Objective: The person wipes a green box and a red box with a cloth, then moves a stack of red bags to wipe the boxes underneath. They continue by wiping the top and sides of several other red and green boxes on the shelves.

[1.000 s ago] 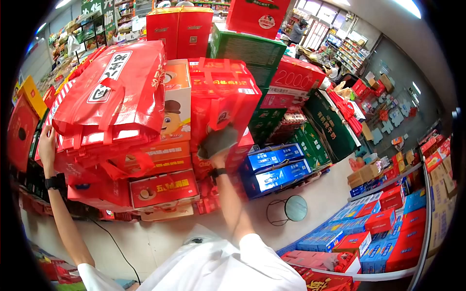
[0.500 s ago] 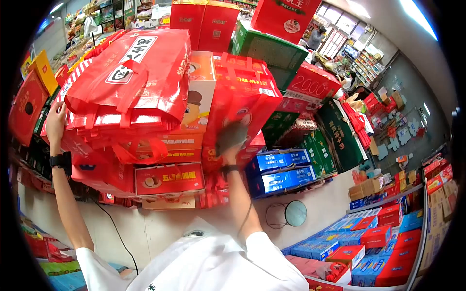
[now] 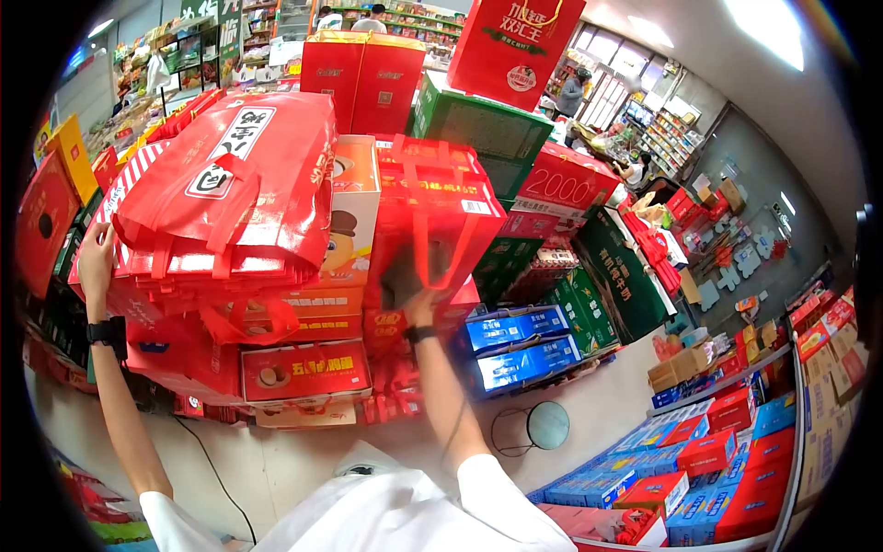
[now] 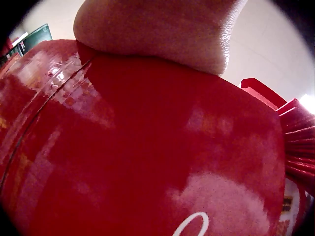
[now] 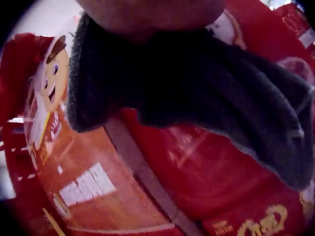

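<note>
My right hand (image 3: 421,305) holds a dark grey cloth (image 5: 197,88) against the front of a glossy red gift bag (image 3: 391,235). A red strap (image 3: 462,248) of that bag hangs in a loop in front of the cloth, and the fingers are hidden by cloth and strap. My left hand (image 3: 95,262) rests at the left edge of a pile of flat red bags (image 3: 290,156), its fingers relaxed along the side. In the left wrist view only the heel of that hand shows, against a shiny red surface (image 4: 147,128).
An orange carton with a cartoon face (image 3: 346,235) stands between pile and gift bag. Right of them are blue cartons (image 3: 524,363), green boxes (image 3: 483,120) and a small round stool (image 3: 548,425). A black cable (image 3: 207,460) crosses the floor; stacked cartons (image 3: 708,451) line the right.
The cloth moves over the gift bag's front and now lies behind the hanging strap loop. The left hand keeps its place at the pile's edge while the head view shifts.
</note>
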Demonstrator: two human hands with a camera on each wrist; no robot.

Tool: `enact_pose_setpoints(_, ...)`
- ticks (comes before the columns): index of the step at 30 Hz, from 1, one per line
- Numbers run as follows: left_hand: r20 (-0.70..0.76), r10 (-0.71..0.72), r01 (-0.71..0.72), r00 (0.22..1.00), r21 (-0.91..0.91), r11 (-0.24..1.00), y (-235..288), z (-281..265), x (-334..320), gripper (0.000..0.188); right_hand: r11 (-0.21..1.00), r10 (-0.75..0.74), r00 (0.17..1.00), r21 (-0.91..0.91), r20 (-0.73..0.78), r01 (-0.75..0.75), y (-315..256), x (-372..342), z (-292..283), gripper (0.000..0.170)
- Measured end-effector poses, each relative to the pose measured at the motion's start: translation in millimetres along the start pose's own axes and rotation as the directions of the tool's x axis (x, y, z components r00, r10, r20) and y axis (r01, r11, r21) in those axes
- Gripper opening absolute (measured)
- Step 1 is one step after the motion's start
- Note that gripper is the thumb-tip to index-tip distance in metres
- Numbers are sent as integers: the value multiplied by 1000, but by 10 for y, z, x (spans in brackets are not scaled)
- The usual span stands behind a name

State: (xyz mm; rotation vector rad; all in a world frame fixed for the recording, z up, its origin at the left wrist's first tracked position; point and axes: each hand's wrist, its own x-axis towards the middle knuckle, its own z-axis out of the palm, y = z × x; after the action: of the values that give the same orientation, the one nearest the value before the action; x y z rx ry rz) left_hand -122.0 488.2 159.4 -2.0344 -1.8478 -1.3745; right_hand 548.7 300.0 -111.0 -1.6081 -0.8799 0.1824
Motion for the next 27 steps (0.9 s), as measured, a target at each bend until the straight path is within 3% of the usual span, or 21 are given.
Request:
enact_pose_setpoints(4,112,-114,114,987,1,993,327,-174,-55,40,1000,-6,998,-3,-62,6,33,-211,1,49)
enact_pose_setpoints(7,-14,4,-4,1000,17,1000,82,-21,-27,35,998,-52,996,-33,-79,49,-66,-88,-113,50)
enact_pose_setpoints(14,-30,49,-49,998,-27,998,-72,43,16,35,985,-164,986,-58,-5,164,-541,532,-245,52)
enact_pose_setpoints(16,63,-59,64,996,-89,994,112,-59,-29,34,986,-156,988,-55,19,157,-465,489,-177,52)
enact_pose_setpoints(19,-27,99,-99,995,-30,995,-129,48,8,35,984,-163,987,-68,13,164,-329,236,-23,53)
enact_pose_setpoints(22,-112,377,-352,920,190,916,-303,18,97,39,962,-253,967,-103,7,252,-233,-72,56,54)
enact_pose_setpoints(23,-56,145,-141,988,74,987,15,-53,-19,40,944,-305,952,-125,13,304,-294,-125,44,55)
enact_pose_setpoints(24,15,16,-16,1000,44,999,285,-162,-115,41,912,-359,933,-201,28,358,-390,-145,20,55)
enact_pose_setpoints(25,0,21,-21,1000,40,999,239,-134,-98,41,861,-404,913,-311,61,402,-495,-150,-34,55)
enact_pose_setpoints(27,-26,32,-31,999,36,999,95,-59,-40,39,532,-412,887,-735,210,421,-1064,-230,-305,52)
